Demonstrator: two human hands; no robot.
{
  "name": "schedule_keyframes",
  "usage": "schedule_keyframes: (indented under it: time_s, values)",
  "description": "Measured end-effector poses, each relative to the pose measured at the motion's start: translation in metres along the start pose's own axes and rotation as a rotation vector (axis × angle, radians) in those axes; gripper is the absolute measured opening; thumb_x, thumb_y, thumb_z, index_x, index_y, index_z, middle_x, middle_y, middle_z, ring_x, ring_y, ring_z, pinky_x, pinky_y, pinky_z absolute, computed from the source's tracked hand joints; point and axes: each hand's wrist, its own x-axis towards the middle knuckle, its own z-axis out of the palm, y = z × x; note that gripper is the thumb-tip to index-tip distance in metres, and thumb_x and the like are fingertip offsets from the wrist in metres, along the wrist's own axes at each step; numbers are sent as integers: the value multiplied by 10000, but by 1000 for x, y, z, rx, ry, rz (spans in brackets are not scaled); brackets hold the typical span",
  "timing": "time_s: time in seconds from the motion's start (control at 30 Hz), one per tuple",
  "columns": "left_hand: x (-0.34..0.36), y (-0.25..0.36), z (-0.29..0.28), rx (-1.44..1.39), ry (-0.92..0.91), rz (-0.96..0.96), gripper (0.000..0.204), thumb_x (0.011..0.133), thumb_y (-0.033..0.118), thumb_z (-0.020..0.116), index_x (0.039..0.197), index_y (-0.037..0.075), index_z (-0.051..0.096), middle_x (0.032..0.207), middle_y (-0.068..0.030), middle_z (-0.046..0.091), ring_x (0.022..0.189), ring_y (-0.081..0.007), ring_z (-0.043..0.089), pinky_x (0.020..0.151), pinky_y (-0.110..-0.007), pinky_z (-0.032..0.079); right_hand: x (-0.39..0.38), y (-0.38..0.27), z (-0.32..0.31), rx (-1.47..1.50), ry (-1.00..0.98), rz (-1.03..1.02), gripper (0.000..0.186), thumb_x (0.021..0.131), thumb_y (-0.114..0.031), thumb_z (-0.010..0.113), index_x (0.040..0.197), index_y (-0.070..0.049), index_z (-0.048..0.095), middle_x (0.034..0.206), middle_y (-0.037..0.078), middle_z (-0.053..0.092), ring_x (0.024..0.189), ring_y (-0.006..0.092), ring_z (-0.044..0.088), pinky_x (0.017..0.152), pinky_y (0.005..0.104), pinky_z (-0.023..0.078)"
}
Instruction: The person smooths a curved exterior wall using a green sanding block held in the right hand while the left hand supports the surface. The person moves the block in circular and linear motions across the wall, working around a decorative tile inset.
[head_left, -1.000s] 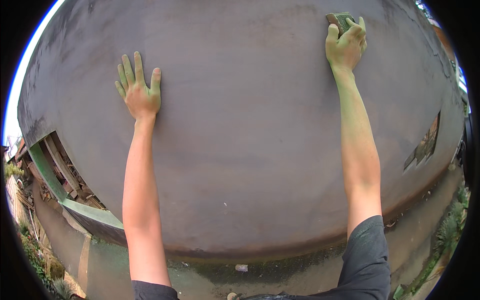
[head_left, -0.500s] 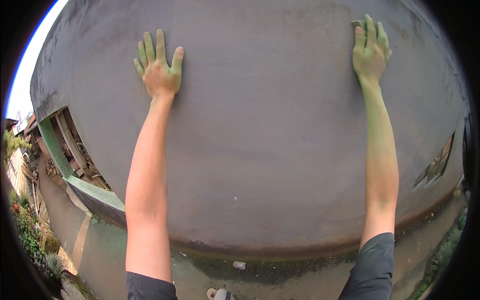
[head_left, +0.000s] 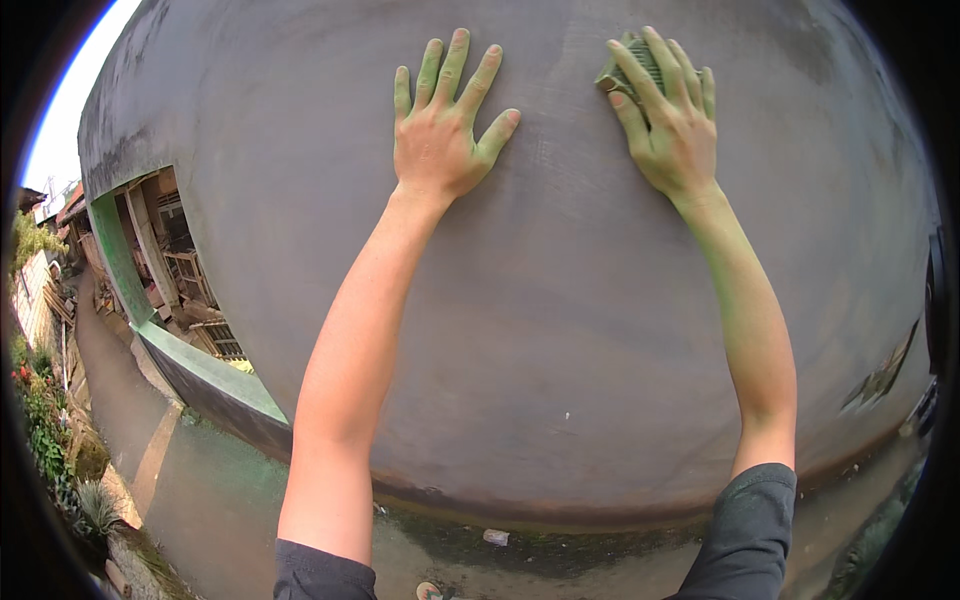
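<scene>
- Going by the head view: left hand (head_left: 440,145) spread high on the grey wall (head_left: 560,310), fingers released and fanned, nothing in grasp. Looks flat against the surface, but no telling how much weight on it.
- Right hand (head_left: 678,150) up there too, a bit further right, draped over a green ridged block (head_left: 641,55). Grasping it between splayed fingers and thumb, though seemingly more pinned to the wall than properly wrapped. Underside hidden, so can't confirm full contact.
- Biggest worry, imo: dropping that block. Could easily skid out from such a flat hold, especially with green dust (head_left: 628,115) all over the fingers and thumb.
- Also maybe uneven pressure. One corner poking out left of the fingers, so could tip with a lopsided push and gouge the wall.
- Scraped fingertips on the right, possibly. Reaching up around the block's top edge, so pretty close to bare rough wall.
- Footing worth a thought: shoe tip (head_left: 428,591) just below a dark, mossy-looking strip (head_left: 580,555), plus a pale scrap of litter (head_left: 496,537). Could be slick, and easy to wobble with both arms raised.
- Dust falling toward the eyes: plausible too, from working that high.
</scene>
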Motion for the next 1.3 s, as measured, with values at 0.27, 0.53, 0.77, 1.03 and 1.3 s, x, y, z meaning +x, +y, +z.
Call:
schedule_keyframes:
  time_s: [0.27, 0.53, 0.77, 1.03, 1.3]
  values:
    - [-15, -30, 5, 15, 112, -291, 678, 1083, 508, 463, 1680, 209, 345, 1752, -161, 257, 1606, -433, 220, 1274, -652, 143, 36, 38, -2, -202, 286, 734, 541, 1103, -504, 423, 1586, -274, 504, 1639, 187, 415, 1529, 397, 351, 1240, 623, 200]
    - [-87, -91, -25, -5, 23, -357, 693, 1083, 457, 489, 1693, 183, 307, 1770, -149, 211, 1624, -428, 167, 1272, -670, 96, 91, -119, 10, 38, -75, -215, 453, 1082, -463, 546, 1523, -359, 561, 1602, 58, 484, 1461, 308, 473, 1217, 604, 343]
    - [-133, -117, -26, 31, 1, -384, 738, 1082, 494, 489, 1704, 163, 268, 1782, -152, 162, 1631, -429, 129, 1265, -683, 82, 121, -130, 50, -78, 144, 154, 456, 1057, -466, 584, 1502, -367, 572, 1540, 24, 541, 1429, 304, 506, 1224, 615, 341]
    - [-140, -128, -31, 17, 20, -431, 754, 1057, 527, 531, 1695, 197, 304, 1779, -149, 176, 1623, -445, 152, 1245, -716, 119, 141, -77, 37, 49, -41, -50, 557, 1088, -403, 508, 1597, -181, 475, 1660, 201, 398, 1559, 398, 322, 1286, 594, 185]
    - [-148, -126, -25, 44, -52, -521, 777, 1074, 579, 484, 1714, 219, 230, 1793, -130, 103, 1635, -431, 95, 1250, -714, 113, 97, -197, 68, 218, 61, -273, 491, 1037, -424, 638, 1520, -388, 561, 1596, 34, 505, 1456, 286, 487, 1241, 551, 343]
